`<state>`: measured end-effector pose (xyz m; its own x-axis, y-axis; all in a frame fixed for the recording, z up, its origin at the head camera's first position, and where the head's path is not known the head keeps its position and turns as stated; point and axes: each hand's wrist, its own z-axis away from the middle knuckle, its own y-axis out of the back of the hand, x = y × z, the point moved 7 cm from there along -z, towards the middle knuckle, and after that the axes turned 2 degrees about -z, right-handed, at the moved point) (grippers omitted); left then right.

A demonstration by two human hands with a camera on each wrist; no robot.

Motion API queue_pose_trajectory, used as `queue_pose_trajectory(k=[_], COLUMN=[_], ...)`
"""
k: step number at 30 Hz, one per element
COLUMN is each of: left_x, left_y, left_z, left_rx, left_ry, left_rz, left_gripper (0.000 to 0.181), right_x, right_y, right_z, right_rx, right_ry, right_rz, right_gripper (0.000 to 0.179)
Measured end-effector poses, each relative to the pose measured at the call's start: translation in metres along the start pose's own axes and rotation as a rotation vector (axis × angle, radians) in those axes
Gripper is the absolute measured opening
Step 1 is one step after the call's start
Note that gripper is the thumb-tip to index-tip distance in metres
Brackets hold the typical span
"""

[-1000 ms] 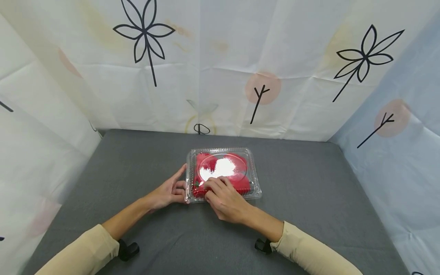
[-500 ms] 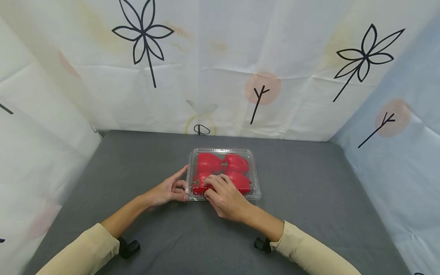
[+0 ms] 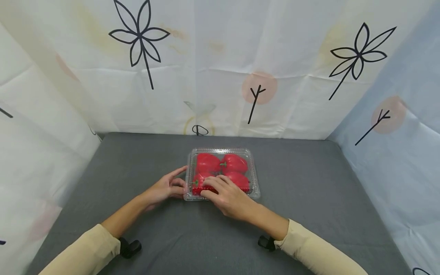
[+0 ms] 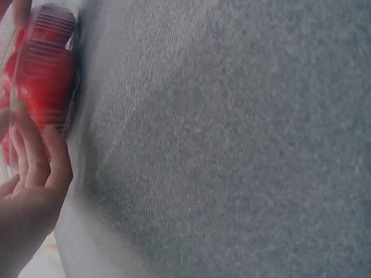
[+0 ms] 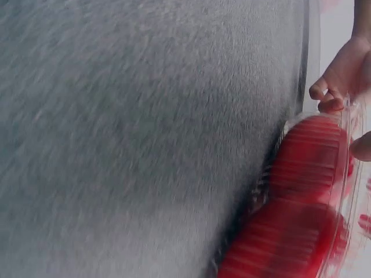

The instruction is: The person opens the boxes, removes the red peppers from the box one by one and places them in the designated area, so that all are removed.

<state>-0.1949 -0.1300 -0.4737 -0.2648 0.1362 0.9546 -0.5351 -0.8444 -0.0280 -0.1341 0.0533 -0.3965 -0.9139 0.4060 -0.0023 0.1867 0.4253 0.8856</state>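
Note:
A clear plastic clamshell box (image 3: 255,177) with several red bell peppers (image 3: 208,162) inside lies on the grey cloth, its lid down. At the box's left side is my left hand (image 3: 163,190), fingers extended and touching the wall and rim. The left wrist view shows those fingertips (image 4: 20,110) against the ribbed side. My right hand (image 3: 231,198) is over the front edge, fingers resting on the lid and thumb by the front rim. It hides part of the front peppers. In the right wrist view, a right-hand fingertip (image 5: 362,147) touches the rim.
The grey cloth (image 3: 302,183) covers the table around the box. A white patterned curtain (image 3: 220,57) rises behind the table, with more hanging fabric on both sides. Each wrist wears a black strap, the left strap (image 3: 128,247) near the front.
The bright glare on the lid has gone, so the peppers show clearly. My right thumb has shifted left and its fingers have loosened. The left hand stays at the box's side.

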Motion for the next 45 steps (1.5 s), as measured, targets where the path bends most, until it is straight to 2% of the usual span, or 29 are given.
queue_pose_trajectory(k=[4,8,11,17,19,22,26,37,45], left_x=[0.0,0.001,0.002,0.004,0.004,0.005,0.006,0.003,0.004], left_y=[-0.001,-0.003,-0.004,-0.004,-0.004,-0.003,-0.003,0.0,0.0], left_z=[0.001,0.001,0.001,0.002,0.002,0.002,0.003,0.001,0.003], left_rx=[0.013,0.019,0.031,0.065,0.069,0.074,0.076,0.087,0.088], left_ry=[-0.002,-0.015,-0.019,0.003,0.002,-0.003,-0.009,0.016,0.017], left_rz=[0.01,0.027,0.025,-0.004,-0.016,-0.03,-0.037,-0.049,-0.043], left_gripper=[0.086,0.085,0.085,0.084,0.084,0.083,0.083,0.083,0.082], right_x=[0.006,0.017,0.027,0.048,0.053,0.057,0.06,0.061,0.062], right_y=[0.006,0.012,0.016,0.018,0.019,0.019,0.019,0.027,0.032], right_z=[0.007,0.02,0.031,0.054,0.061,0.069,0.074,0.075,0.074], right_rx=[0.004,0.036,0.046,0.018,0.016,0.018,0.022,-0.007,-0.033], right_ry=[-0.027,-0.123,-0.259,-0.592,-0.667,-0.732,-0.741,-0.618,-0.563], right_rz=[0.022,0.065,0.083,0.05,0.03,-0.02,-0.081,-0.11,-0.163], right_gripper=[0.06,0.073,0.081,0.094,0.096,0.098,0.098,0.087,0.084])
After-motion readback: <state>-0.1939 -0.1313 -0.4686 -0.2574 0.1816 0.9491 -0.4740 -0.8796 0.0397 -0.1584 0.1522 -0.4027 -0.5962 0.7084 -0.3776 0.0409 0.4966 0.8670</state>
